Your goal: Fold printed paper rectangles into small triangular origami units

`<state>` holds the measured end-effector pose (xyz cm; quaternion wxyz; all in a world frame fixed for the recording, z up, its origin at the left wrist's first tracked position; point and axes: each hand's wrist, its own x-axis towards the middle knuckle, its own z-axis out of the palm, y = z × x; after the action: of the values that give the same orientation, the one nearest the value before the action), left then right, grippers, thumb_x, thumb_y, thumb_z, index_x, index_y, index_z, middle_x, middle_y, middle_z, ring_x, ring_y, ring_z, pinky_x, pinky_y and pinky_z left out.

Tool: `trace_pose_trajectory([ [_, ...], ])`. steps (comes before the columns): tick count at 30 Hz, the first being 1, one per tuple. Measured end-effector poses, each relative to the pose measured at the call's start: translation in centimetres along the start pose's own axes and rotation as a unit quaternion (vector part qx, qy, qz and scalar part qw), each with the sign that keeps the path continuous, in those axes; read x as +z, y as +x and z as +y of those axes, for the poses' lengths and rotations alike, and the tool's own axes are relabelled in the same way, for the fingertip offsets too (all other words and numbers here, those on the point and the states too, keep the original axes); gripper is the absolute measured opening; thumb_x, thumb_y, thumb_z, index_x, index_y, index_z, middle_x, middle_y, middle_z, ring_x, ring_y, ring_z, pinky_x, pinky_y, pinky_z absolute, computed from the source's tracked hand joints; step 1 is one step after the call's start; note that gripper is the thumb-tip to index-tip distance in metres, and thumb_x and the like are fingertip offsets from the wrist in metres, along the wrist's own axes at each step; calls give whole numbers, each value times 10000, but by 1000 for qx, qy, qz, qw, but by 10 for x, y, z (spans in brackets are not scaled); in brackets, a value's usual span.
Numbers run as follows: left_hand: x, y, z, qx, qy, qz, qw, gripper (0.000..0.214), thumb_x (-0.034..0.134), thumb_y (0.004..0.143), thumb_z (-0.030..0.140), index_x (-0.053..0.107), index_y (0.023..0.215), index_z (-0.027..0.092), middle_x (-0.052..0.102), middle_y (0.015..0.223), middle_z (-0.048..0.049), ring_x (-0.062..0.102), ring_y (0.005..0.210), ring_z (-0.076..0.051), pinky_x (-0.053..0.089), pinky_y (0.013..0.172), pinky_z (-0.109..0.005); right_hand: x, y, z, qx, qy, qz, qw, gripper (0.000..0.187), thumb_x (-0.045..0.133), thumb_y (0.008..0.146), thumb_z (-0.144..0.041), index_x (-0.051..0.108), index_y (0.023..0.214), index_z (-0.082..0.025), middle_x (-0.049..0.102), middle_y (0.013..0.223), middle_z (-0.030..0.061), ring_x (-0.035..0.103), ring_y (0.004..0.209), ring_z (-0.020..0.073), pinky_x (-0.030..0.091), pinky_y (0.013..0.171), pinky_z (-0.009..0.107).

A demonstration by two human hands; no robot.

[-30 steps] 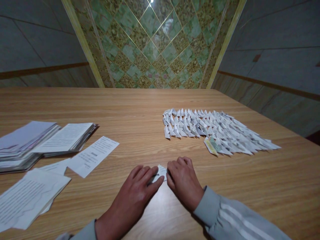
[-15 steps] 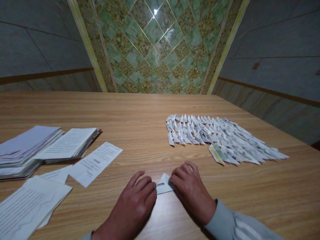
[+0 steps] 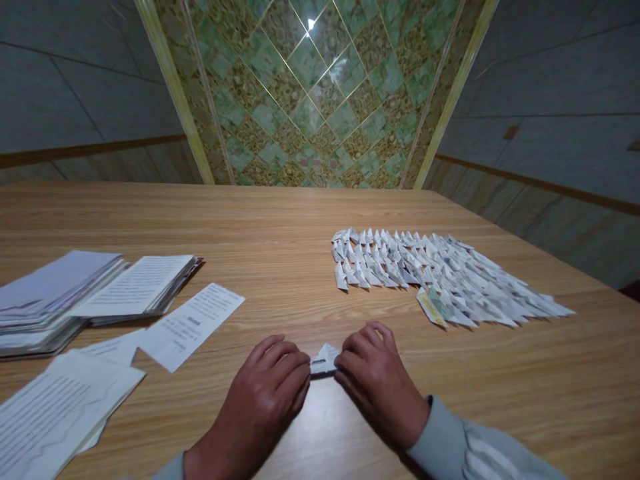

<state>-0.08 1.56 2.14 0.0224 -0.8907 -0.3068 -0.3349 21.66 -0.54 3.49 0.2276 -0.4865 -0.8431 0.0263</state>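
Note:
Between my hands is a small folded piece of printed white paper (image 3: pixel 324 360), its peak pointing away from me and its near edge lifted a little off the table. My left hand (image 3: pixel 273 390) pinches its left end, the thumb hidden beneath the curled fingers. At the right end my right hand (image 3: pixel 373 373) grips it with closed fingers. Beyond my right hand stand rows of folded paper pieces (image 3: pixel 400 263) with pointed tips. One yellow and green folded piece (image 3: pixel 433 308) sits at their near edge.
To the left lie a thick stack of papers (image 3: pixel 55 287), a stack of printed sheets (image 3: pixel 137 287), a loose printed slip (image 3: pixel 193 327) and lined sheets (image 3: pixel 60 407). All rest on a wooden table (image 3: pixel 250 220); a tiled wall (image 3: pixel 310 120) rises behind it.
The folded paper's near edge has come up off the table, leaving a dark shadow under it. My left hand has shifted slightly up and left; my right hand has barely moved.

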Motion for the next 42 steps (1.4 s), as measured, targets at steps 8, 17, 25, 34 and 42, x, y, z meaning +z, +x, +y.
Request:
trace_pose_trajectory([
  [8, -8, 15, 11, -40, -76, -29, 996, 176, 603, 933, 308, 654, 1055, 192, 706, 944, -79, 603, 846, -234, 474, 745, -370, -6, -2, -5, -22, 46, 84, 995, 180, 557, 962, -231, 633, 802, -196, 623, 775, 15, 504, 805, 181, 316, 917, 384],
  [17, -6, 20, 8, -148, -229, -66, 960, 230, 601, 941, 310, 717, 772, 206, 639, 693, -16, 586, 694, -175, 432, 619, -283, -6, -4, -4, 3, 139, 83, 987, 169, 636, 930, -242, 626, 773, -180, 625, 718, -7, 526, 752, 162, 327, 794, 329],
  [25, -16, 29, -9, -219, -339, -101, 910, 224, 593, 909, 256, 716, 732, 194, 664, 707, -20, 624, 685, -165, 476, 633, -275, -10, 0, -1, 77, 180, 40, 980, 142, 712, 848, -141, 629, 741, -184, 639, 734, -6, 550, 766, 169, 349, 725, 298],
  [34, -20, 30, -17, -292, -416, -110, 854, 183, 658, 833, 240, 724, 680, 165, 662, 703, -37, 610, 683, -171, 451, 632, -272, -9, 1, 5, 81, 214, 44, 973, 166, 727, 800, -86, 624, 703, -173, 624, 700, -9, 549, 718, 160, 354, 666, 277],
  [42, -19, 27, -15, -324, -445, -84, 830, 211, 660, 851, 278, 684, 675, 164, 619, 709, -24, 570, 699, -164, 429, 661, -267, -10, 3, 4, 98, 231, 32, 967, 179, 750, 749, -45, 629, 679, -156, 603, 654, -11, 544, 669, 149, 347, 611, 245],
])
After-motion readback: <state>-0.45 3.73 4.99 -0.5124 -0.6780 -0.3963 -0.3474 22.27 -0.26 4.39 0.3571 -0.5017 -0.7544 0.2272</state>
